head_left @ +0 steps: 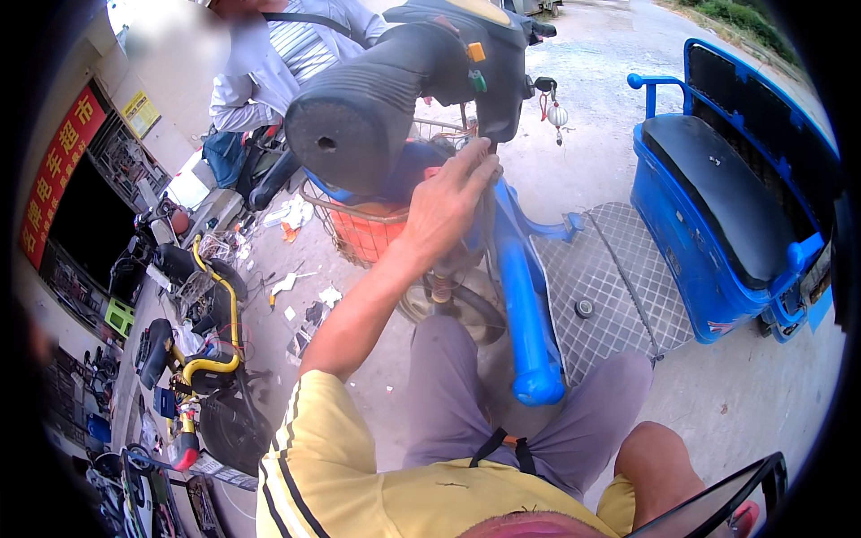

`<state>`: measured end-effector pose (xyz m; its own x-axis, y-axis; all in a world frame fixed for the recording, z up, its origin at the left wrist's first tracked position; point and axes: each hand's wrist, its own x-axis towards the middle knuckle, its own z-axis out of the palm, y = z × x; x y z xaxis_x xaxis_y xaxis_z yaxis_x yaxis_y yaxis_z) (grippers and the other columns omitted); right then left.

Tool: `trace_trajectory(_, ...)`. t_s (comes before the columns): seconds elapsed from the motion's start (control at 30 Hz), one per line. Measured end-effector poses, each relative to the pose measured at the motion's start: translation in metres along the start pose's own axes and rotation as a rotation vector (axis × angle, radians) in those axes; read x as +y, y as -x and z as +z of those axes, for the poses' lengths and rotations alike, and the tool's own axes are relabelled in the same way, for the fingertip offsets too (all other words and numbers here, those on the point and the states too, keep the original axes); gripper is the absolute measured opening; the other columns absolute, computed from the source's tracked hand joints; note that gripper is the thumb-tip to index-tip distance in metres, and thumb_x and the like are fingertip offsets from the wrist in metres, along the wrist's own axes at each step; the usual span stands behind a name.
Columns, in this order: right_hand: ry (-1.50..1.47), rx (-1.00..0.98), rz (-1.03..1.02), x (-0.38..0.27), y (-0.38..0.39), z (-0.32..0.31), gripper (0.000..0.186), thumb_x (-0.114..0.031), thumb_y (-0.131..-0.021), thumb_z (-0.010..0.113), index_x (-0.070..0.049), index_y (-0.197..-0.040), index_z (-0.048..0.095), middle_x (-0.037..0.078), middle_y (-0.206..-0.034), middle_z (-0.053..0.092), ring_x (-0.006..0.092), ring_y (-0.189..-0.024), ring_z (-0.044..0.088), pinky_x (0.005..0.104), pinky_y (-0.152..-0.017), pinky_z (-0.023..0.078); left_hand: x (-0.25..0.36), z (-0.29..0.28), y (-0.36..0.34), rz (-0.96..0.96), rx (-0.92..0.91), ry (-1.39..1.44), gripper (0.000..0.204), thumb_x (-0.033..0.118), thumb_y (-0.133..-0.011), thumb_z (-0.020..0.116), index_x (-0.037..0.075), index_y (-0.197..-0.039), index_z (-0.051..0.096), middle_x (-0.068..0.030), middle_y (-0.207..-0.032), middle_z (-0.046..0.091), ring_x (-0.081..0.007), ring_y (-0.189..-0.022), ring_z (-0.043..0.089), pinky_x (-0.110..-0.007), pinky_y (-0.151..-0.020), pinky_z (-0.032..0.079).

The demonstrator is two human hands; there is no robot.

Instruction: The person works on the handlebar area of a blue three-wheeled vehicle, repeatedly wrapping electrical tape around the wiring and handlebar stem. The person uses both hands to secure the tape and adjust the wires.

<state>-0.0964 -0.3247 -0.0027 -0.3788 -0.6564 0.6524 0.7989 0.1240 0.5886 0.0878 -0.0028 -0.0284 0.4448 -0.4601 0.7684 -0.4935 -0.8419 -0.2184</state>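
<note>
Evidently, with clock positions read from the middle of the view, risk at nine o'clock is a snagged foot: a yellow tubular frame and scattered litter lie on the ground. At eleven, another person is near a black handlebar grip; should the bars swing, the grip could strike the reaching forearm. Just short of twelve, below that grip, sits a wire basket, whose rim could scrape the same arm.

At twelve, the left hand reaches to the underside of the black front housing. Its fingers are partly bent and close together; whether they grip anything cannot be told (the palm faces away). A slip could jam the fingertips between housing and column. The right hand does not show, so its fingers cannot be judged; the right arm bends at five. A hanging key bunch at one could catch a sleeve.

As to edges, the basket rim bounds the left side. A blue tube ends between the knees, restricting leg movement. Clearance is better over the chequered floor plate at three, limited beyond by the blue seat box.
</note>
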Motion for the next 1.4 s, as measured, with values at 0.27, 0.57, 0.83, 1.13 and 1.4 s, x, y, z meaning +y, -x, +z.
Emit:
trace_trajectory(0.27,-0.028,0.002,0.032,-0.006,-0.001,0.002,0.039,-0.031,-0.113,0.061,-0.001,-0.137,0.064,0.008,-0.124,0.064,0.017,-0.11,0.058,0.038,-0.097,0.045,0.042,0.017,0.049,-0.493,0.016,0.271,0.054,0.01,-0.097,0.079,0.0,-0.146,0.059,-0.0194,-0.141,0.059,-0.0308,-0.104,0.069,-0.039,-0.084,0.061)
trace_trajectory(0.57,-0.041,-0.03,0.076,-0.01,-0.002,0.017,0.039,-0.029,-0.113,0.063,0.002,-0.136,0.066,0.01,-0.12,0.067,0.016,-0.103,0.062,0.0351,-0.091,0.049,0.057,0.05,0.025,-0.417,-0.01,0.045,0.062,0.014,-0.098,0.077,-0.003,-0.153,0.053,-0.0289,-0.16,0.047,-0.0495,-0.136,0.055,-0.051,-0.112,0.051)
trace_trajectory(0.83,0.043,-0.14,0.273,0.0,0.009,0.029,0.039,-0.028,-0.113,0.064,0.004,-0.136,0.067,0.012,-0.116,0.07,0.0152,-0.096,0.065,0.0325,-0.085,0.052,0.081,0.055,0.073,-0.508,0.072,0.347,0.066,0.012,-0.096,0.078,-0.004,-0.152,0.049,-0.0278,-0.156,0.048,-0.0486,-0.141,0.049,-0.054,-0.119,0.042)
trace_trajectory(1.13,0.52,-0.45,1.512,0.112,0.176,0.001,0.041,-0.026,-0.112,0.065,0.007,-0.137,0.068,0.014,-0.113,0.074,0.0152,-0.091,0.069,0.0303,-0.081,0.056,0.055,0.081,0.091,-0.916,0.197,0.672,0.052,0.019,-0.103,0.072,-0.007,-0.145,0.057,-0.031,-0.141,0.064,-0.047,-0.132,0.063,-0.051,-0.114,0.048)
trace_trajectory(1.4,0.623,-0.8,1.607,0.186,0.251,-0.022,0.047,-0.028,-0.112,0.064,0.007,-0.142,0.066,0.018,-0.126,0.075,0.0225,-0.113,0.071,0.0386,-0.095,0.058,0.04,0.091,0.077,-0.909,0.206,0.646,0.03,0.014,-0.106,0.066,-0.001,-0.131,0.069,-0.0237,-0.111,0.079,-0.0413,-0.107,0.077,-0.049,-0.093,0.058)
